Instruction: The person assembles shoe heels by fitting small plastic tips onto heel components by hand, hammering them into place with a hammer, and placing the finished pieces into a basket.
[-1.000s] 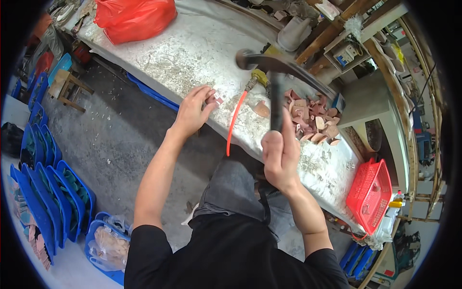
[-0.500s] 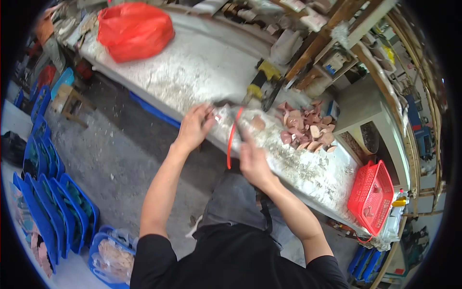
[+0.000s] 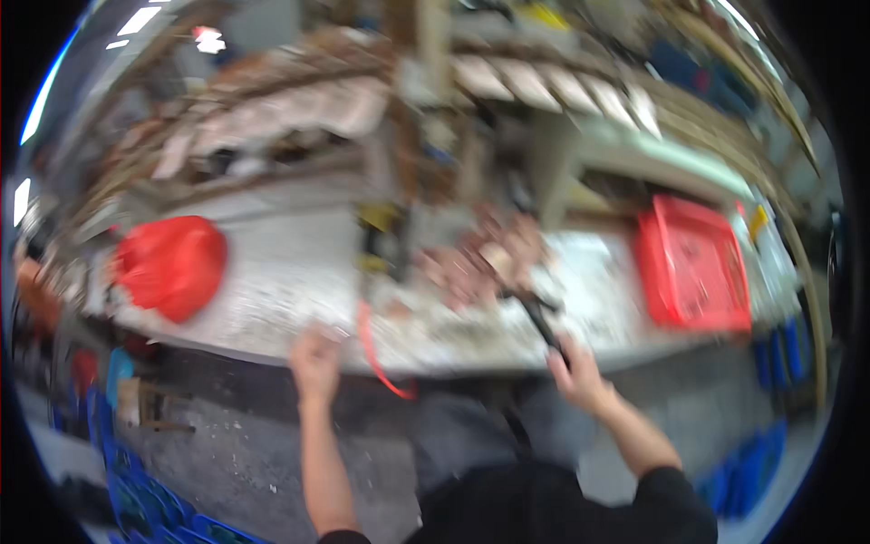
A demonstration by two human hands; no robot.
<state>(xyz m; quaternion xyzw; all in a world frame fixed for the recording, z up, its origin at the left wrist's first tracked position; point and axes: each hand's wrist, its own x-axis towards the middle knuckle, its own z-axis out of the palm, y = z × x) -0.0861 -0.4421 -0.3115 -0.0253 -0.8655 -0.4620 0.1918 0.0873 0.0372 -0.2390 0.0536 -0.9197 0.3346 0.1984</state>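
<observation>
My right hand [image 3: 580,372] is closed round the handle of a slim dark tool [image 3: 536,317], blurred by motion. The tool's far end reaches toward a heap of reddish-brown pieces [image 3: 480,263] on the workbench [image 3: 281,308]. At the bench's front edge, my left hand [image 3: 315,358] looks closed. Whatever it may hold is too blurred to make out. Between my hands, a thin orange-red strip [image 3: 370,349] hangs over the edge. Behind that strip lies a yellow-and-black power tool [image 3: 376,240].
A red plastic bag [image 3: 172,267] sits on the left of the bench, and a red basket [image 3: 693,313] on the right. Shelves with pale pieces [image 3: 308,113] run along the back. Blue trays [image 3: 145,490] and a wooden stool [image 3: 149,403] stand on the floor at left.
The view has swung up, now showing more of the shelves. My right hand has moved right with the dark tool to the heap. My left hand has separated from it.
</observation>
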